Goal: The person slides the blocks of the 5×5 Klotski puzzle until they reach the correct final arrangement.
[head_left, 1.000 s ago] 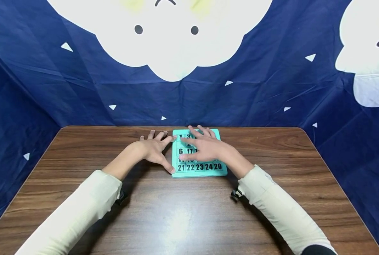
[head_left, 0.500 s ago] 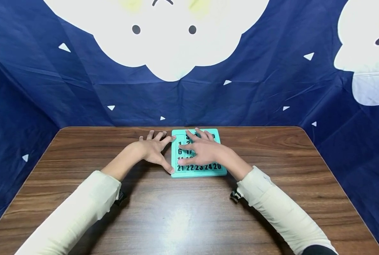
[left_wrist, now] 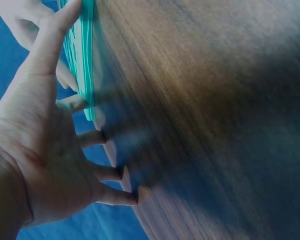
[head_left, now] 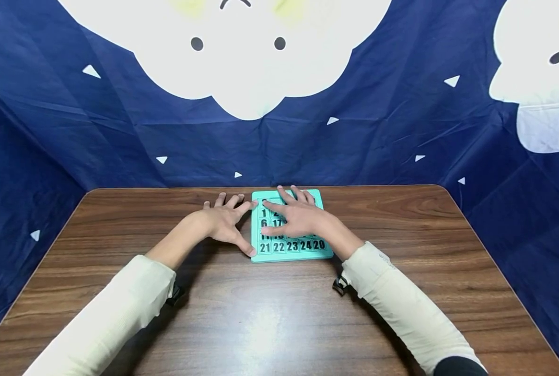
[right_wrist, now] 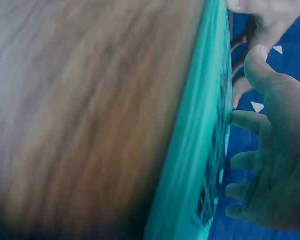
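Observation:
A turquoise number slide puzzle point(head_left: 292, 256) lies flat near the table's far edge, with black numbers on its tiles. My left hand point(head_left: 220, 221) is spread at its left side, thumb at the near-left corner and index finger at the upper left edge; the other fingers reach over the table. Over the board is my right hand point(head_left: 300, 216), fingers extended, the index fingertip at the top-left tile place. It hides many tiles in the middle and on the right; the bottom row from 21 to 20 shows. The left wrist view shows the puzzle's side point(left_wrist: 88, 65) beside the thumb.
The brown wooden table point(head_left: 260, 313) extends toward me and to both sides. A dark blue curtain point(head_left: 166, 136) with white cloud shapes hangs behind its far edge. A wrist strap point(head_left: 340, 284) shows below the right cuff.
Tile 1 has gone from the top-left place down to the second row. My right index finger went down with it, then back up to the top-left place. The left hand has stayed put.

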Available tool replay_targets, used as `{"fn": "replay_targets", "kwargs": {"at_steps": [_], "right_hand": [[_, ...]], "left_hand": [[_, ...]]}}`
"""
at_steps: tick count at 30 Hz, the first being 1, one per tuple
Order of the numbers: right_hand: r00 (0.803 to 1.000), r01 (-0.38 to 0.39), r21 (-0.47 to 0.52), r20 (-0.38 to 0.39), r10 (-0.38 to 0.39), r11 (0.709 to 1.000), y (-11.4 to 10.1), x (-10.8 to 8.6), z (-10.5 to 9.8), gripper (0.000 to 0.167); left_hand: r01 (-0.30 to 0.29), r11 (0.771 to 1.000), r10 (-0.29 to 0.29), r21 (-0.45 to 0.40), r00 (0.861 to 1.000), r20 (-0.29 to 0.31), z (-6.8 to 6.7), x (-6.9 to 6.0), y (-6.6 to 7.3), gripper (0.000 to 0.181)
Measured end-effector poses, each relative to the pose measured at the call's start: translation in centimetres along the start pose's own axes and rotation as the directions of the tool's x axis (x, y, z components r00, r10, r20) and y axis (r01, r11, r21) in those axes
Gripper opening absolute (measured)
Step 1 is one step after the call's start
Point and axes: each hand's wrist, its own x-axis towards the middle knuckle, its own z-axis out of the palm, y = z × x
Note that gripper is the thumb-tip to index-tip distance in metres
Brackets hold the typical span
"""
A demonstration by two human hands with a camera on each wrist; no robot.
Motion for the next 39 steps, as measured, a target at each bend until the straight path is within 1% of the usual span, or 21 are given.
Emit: {"fn": "replay_targets", "kwargs": {"at_steps": [2,4,7,9,13,16,23,26,29,33,36,39], "right_hand": [[1.0,0.012,-0.01,0.0,-0.012,1.0,-0.3,0.1,0.0,0.089],[1.0,0.013,-0.025,-0.016,-0.014,1.0,-0.5,-0.1,-0.2,0.087],[0.999,-0.004,-0.054,-0.04,0.002,0.999,-0.4,-1.2,-0.5,0.084],[0.999,-0.016,-0.069,-0.029,0.014,0.997,-0.5,-2.1,-0.6,0.082],[0.999,-0.027,-0.097,0.028,0.029,0.995,-0.5,-3.3,-0.5,0.084],[0.998,-0.042,-0.104,0.039,0.046,0.994,-0.4,-3.3,-0.4,0.086],[0.998,-0.067,-0.089,-0.02,0.065,0.994,0.1,-2.2,-0.2,0.087],[0.997,-0.065,-0.081,-0.039,0.062,0.995,0.4,-2.7,-0.1,0.087],[0.997,-0.063,-0.076,-0.056,0.059,0.995,0.9,-3.9,-0.1,0.086],[0.997,-0.067,-0.074,-0.047,0.063,0.995,1.5,-5.0,0.0,0.083],[0.998,-0.064,-0.062,-0.034,0.062,0.996,1.5,-5.1,0.3,0.083],[0.999,-0.048,-0.043,-0.026,0.046,0.998,1.2,-4.6,0.6,0.084]], "left_hand": [[0.001,1.0,-0.001,-0.001,1.0,-0.003,0.0,-0.1,-0.1,0.145],[0.0,1.0,0.0,-0.001,1.0,-0.004,0.1,-0.1,-0.1,0.145],[-0.002,1.0,0.002,-0.004,1.0,-0.003,0.2,-0.2,-0.2,0.145],[-0.002,1.0,0.002,-0.006,1.0,-0.001,0.2,-0.3,-0.2,0.146],[0.005,1.0,-0.005,-0.012,1.0,0.003,0.3,-0.4,-0.1,0.146],[0.004,1.0,-0.004,-0.015,1.0,0.002,0.4,-0.4,-0.1,0.146],[-0.01,1.0,0.01,-0.002,1.0,-0.019,0.5,-0.3,-0.2,0.146],[-0.018,1.0,0.018,0.006,0.999,-0.04,0.6,-0.3,-0.4,0.147],[-0.026,1.0,0.026,0.012,0.998,-0.062,0.7,-0.5,-0.6,0.147],[-0.033,0.999,0.033,0.008,0.997,-0.076,0.7,-0.5,-0.7,0.145],[-0.036,0.999,0.037,0.003,0.997,-0.074,0.6,-0.5,-0.8,0.145],[-0.038,0.999,0.038,-0.004,0.997,-0.063,0.4,-0.6,-0.9,0.144]]}}
